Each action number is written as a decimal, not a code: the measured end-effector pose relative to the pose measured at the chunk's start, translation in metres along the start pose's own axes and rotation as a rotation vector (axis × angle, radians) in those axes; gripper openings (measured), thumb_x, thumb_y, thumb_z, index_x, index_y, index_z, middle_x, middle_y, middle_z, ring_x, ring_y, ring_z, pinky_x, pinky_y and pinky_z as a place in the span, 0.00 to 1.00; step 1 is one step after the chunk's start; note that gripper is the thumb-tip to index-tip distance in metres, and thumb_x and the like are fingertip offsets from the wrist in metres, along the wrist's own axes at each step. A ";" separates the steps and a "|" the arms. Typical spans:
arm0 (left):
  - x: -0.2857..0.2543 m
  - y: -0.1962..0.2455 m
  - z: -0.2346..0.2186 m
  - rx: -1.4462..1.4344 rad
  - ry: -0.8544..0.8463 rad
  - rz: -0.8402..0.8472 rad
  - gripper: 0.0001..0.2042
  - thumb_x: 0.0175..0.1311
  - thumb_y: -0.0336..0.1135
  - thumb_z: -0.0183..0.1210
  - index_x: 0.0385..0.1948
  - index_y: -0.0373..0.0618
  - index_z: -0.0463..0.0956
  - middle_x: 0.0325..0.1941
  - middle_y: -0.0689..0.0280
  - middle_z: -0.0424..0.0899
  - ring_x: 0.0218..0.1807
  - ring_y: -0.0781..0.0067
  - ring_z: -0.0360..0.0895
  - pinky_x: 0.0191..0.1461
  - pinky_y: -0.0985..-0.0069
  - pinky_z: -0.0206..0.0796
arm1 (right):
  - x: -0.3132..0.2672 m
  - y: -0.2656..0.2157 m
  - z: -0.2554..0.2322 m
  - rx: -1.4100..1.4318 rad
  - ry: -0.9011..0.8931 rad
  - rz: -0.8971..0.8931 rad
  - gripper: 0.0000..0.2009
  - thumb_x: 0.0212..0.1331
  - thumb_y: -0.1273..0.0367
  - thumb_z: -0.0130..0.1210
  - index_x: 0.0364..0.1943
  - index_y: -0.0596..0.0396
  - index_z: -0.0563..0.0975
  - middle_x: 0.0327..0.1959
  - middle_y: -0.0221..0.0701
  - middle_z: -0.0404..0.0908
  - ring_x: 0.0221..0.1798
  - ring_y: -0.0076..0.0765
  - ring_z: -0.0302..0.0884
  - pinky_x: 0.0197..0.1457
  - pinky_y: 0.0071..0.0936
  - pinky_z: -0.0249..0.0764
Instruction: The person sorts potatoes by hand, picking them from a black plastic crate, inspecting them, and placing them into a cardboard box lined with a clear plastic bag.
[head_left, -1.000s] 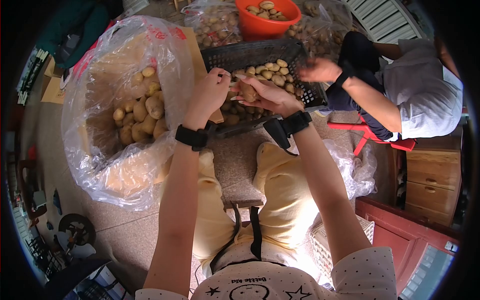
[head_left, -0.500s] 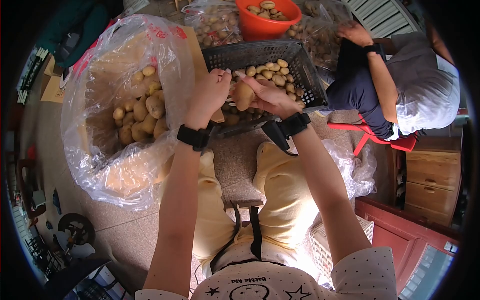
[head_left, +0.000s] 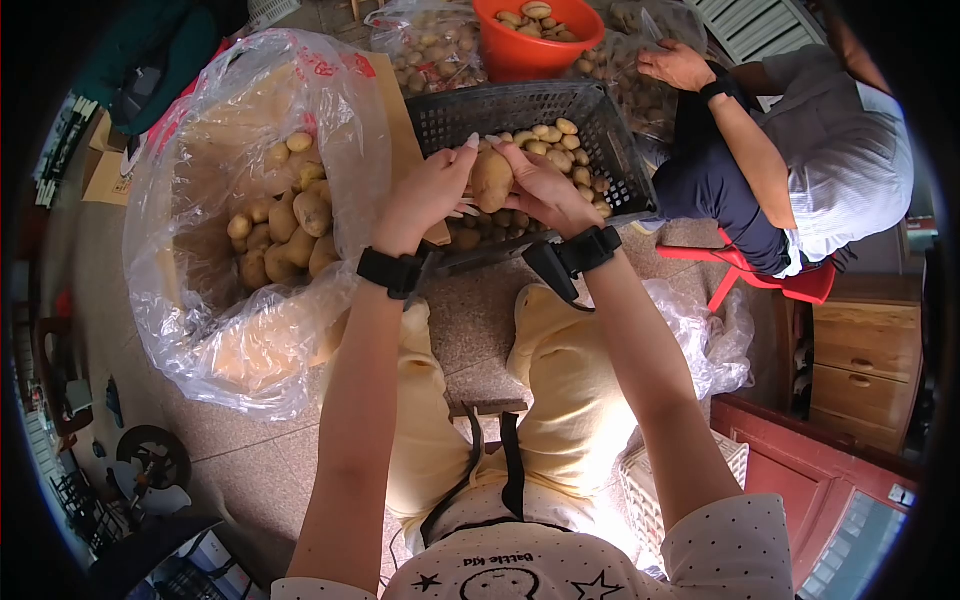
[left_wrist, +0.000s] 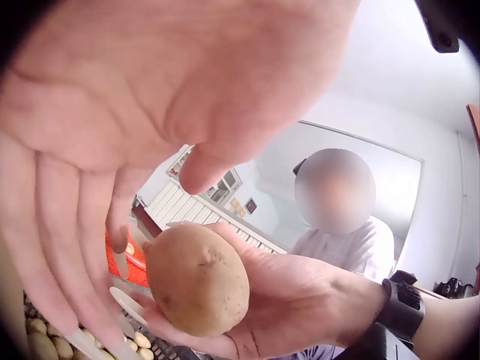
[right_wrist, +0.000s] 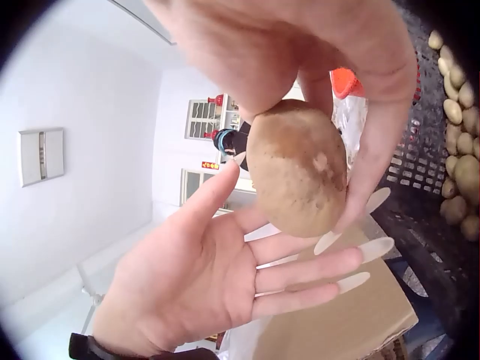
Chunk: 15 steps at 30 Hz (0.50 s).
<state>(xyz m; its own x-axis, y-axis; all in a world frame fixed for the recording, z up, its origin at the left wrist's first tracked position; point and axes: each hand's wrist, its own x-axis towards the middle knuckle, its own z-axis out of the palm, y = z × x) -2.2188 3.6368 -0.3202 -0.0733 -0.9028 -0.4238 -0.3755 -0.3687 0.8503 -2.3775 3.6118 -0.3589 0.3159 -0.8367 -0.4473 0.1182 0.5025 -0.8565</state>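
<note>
A large potato [head_left: 492,180] is held up over the black crate by my right hand [head_left: 550,190], thumb and fingers around it. Beside it on the left is my left hand [head_left: 430,195], palm turned toward the potato, its fingers extended. The right wrist view shows the brown, marked skin of the potato [right_wrist: 298,169] in the right hand [right_wrist: 356,56], and the left hand [right_wrist: 214,274] spread just below it, holding nothing. In the left wrist view the potato [left_wrist: 197,281] lies against the right palm. Smaller potatoes [head_left: 558,158] fill part of the crate [head_left: 460,118].
On the left, a plastic-lined box [head_left: 270,350] holds several large potatoes [head_left: 312,213]. Behind the crate stand an orange bucket [head_left: 520,55] and bags of potatoes [head_left: 430,60]. Another person [head_left: 840,170] sits at right on a red stool [head_left: 735,270].
The potato has turned upright in my right hand. My left hand's fingers have straightened from a more curled pose. The other person's hand has moved from the crate to the bag behind.
</note>
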 end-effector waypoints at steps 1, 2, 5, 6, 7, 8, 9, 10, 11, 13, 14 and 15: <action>-0.006 0.005 0.002 -0.109 -0.037 -0.012 0.30 0.64 0.60 0.40 0.42 0.34 0.71 0.37 0.56 0.79 0.38 0.64 0.80 0.36 0.74 0.74 | 0.000 0.000 -0.001 0.010 -0.003 0.011 0.26 0.61 0.50 0.48 0.50 0.60 0.68 0.43 0.35 0.76 0.43 0.30 0.77 0.46 0.28 0.76; -0.005 0.005 0.001 -0.109 -0.037 -0.012 0.30 0.64 0.60 0.40 0.42 0.34 0.71 0.37 0.56 0.79 0.38 0.64 0.80 0.36 0.74 0.74 | 0.000 0.001 -0.001 0.019 -0.005 0.023 0.25 0.62 0.50 0.46 0.50 0.59 0.68 0.44 0.35 0.76 0.44 0.30 0.76 0.47 0.29 0.76; -0.003 0.003 0.002 -0.089 -0.177 -0.048 0.33 0.63 0.61 0.42 0.51 0.34 0.65 0.38 0.57 0.78 0.37 0.70 0.80 0.32 0.78 0.75 | -0.005 -0.001 0.001 0.020 0.002 0.042 0.24 0.63 0.51 0.44 0.51 0.57 0.68 0.46 0.35 0.75 0.46 0.30 0.76 0.50 0.30 0.75; -0.004 0.002 0.007 -0.119 -0.171 0.001 0.35 0.60 0.64 0.43 0.54 0.37 0.61 0.40 0.57 0.78 0.35 0.71 0.80 0.36 0.78 0.73 | -0.004 0.000 0.001 0.020 0.002 0.042 0.24 0.63 0.51 0.44 0.51 0.57 0.68 0.46 0.35 0.75 0.46 0.30 0.76 0.50 0.30 0.75; -0.004 0.000 0.010 -0.149 -0.164 0.050 0.38 0.58 0.67 0.44 0.58 0.41 0.57 0.42 0.57 0.77 0.34 0.72 0.81 0.39 0.78 0.71 | -0.004 0.001 0.000 0.032 -0.004 0.035 0.24 0.64 0.51 0.43 0.52 0.55 0.67 0.47 0.34 0.75 0.46 0.30 0.75 0.50 0.31 0.75; -0.003 -0.002 0.009 -0.149 -0.163 0.049 0.38 0.58 0.67 0.44 0.58 0.41 0.57 0.42 0.57 0.77 0.34 0.72 0.81 0.39 0.78 0.71 | -0.004 0.002 -0.001 0.043 -0.009 0.027 0.23 0.64 0.51 0.42 0.53 0.53 0.67 0.48 0.34 0.74 0.46 0.30 0.75 0.51 0.31 0.74; -0.002 -0.004 0.008 -0.107 -0.201 0.064 0.36 0.59 0.63 0.47 0.58 0.40 0.57 0.42 0.57 0.77 0.34 0.71 0.80 0.39 0.78 0.72 | -0.005 0.001 -0.002 0.043 -0.010 0.028 0.23 0.64 0.51 0.42 0.53 0.53 0.67 0.48 0.34 0.74 0.46 0.30 0.75 0.51 0.31 0.74; 0.001 -0.005 0.007 -0.065 -0.238 0.079 0.35 0.60 0.60 0.50 0.59 0.40 0.56 0.43 0.56 0.76 0.34 0.71 0.80 0.39 0.79 0.73 | -0.006 0.000 -0.003 0.064 -0.031 0.018 0.23 0.65 0.51 0.42 0.55 0.52 0.67 0.49 0.34 0.74 0.47 0.30 0.75 0.51 0.31 0.74; 0.004 -0.007 0.007 -0.065 -0.238 0.079 0.35 0.60 0.60 0.50 0.59 0.40 0.56 0.43 0.56 0.76 0.34 0.71 0.80 0.39 0.79 0.73 | -0.007 0.000 -0.003 0.086 -0.052 0.008 0.22 0.65 0.52 0.41 0.56 0.51 0.66 0.50 0.33 0.74 0.47 0.30 0.75 0.51 0.31 0.74; 0.012 -0.013 0.008 -0.155 -0.264 0.113 0.31 0.60 0.51 0.56 0.58 0.40 0.57 0.42 0.56 0.75 0.37 0.71 0.80 0.37 0.80 0.74 | -0.005 -0.001 -0.002 0.089 -0.061 0.046 0.21 0.66 0.54 0.41 0.56 0.50 0.66 0.50 0.33 0.73 0.48 0.29 0.74 0.51 0.30 0.74; 0.017 -0.018 0.009 -0.155 -0.263 0.113 0.31 0.60 0.51 0.56 0.58 0.40 0.57 0.42 0.56 0.75 0.37 0.71 0.80 0.37 0.80 0.74 | -0.003 -0.002 -0.001 0.093 -0.069 0.085 0.20 0.67 0.56 0.40 0.57 0.49 0.65 0.51 0.33 0.73 0.48 0.29 0.74 0.51 0.30 0.74; 0.021 -0.021 0.010 -0.167 -0.242 0.197 0.33 0.58 0.51 0.58 0.58 0.36 0.57 0.44 0.55 0.75 0.40 0.70 0.78 0.37 0.79 0.73 | 0.000 0.001 -0.004 0.092 -0.070 0.085 0.20 0.67 0.56 0.40 0.57 0.49 0.65 0.51 0.33 0.73 0.48 0.29 0.74 0.51 0.30 0.74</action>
<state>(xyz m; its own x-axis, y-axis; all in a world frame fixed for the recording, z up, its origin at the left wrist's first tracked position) -2.2216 3.6280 -0.3505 -0.3537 -0.8889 -0.2912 -0.1777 -0.2418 0.9539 -2.3813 3.6119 -0.3609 0.3927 -0.7749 -0.4953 0.1734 0.5913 -0.7876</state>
